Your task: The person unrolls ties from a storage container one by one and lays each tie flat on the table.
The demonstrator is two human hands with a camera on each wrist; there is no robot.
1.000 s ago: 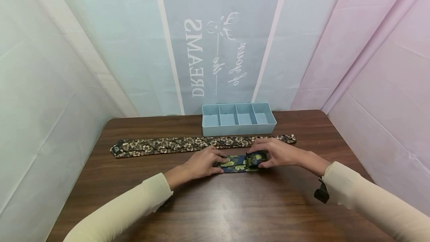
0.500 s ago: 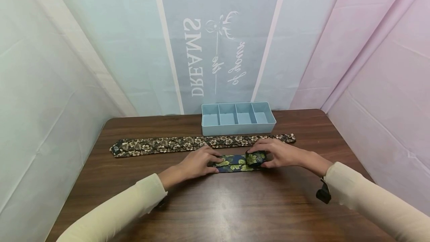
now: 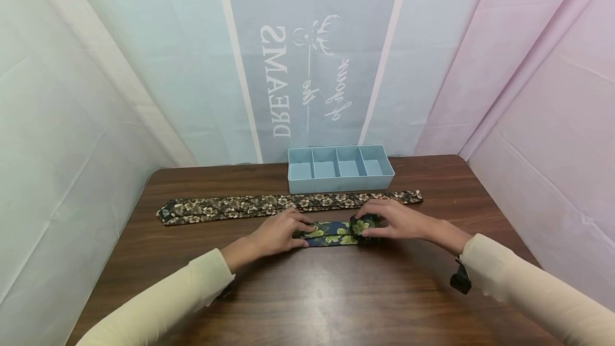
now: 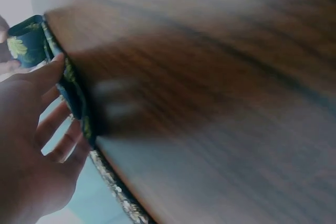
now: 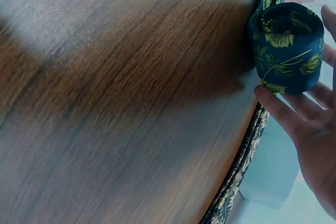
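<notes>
A navy necktie (image 3: 331,233) with a yellow-green floral print lies doubled on the table, its right end wound into a roll (image 3: 363,224). My left hand (image 3: 277,231) rests on the flat part, fingers spread, and covers the tie's left end. Around the roll bends my right hand (image 3: 396,220), thumb on the near side and fingers on the far side. In the right wrist view the roll (image 5: 289,51) stands on edge with its coiled layers showing, against the right hand's fingers. The left wrist view shows the left thumb and fingertips touching the tie (image 4: 73,95).
A second necktie (image 3: 230,207), dark with cream flowers, stretches across the table behind the hands. Beyond it stands a light blue box (image 3: 341,185) with several compartments. The brown wooden table (image 3: 307,292) meets a printed curtain (image 3: 317,95) at the back.
My left hand has slid a little to the left along the navy necktie, baring more of it. My right hand stays at the roll; its thumb has shifted to the left across it.
</notes>
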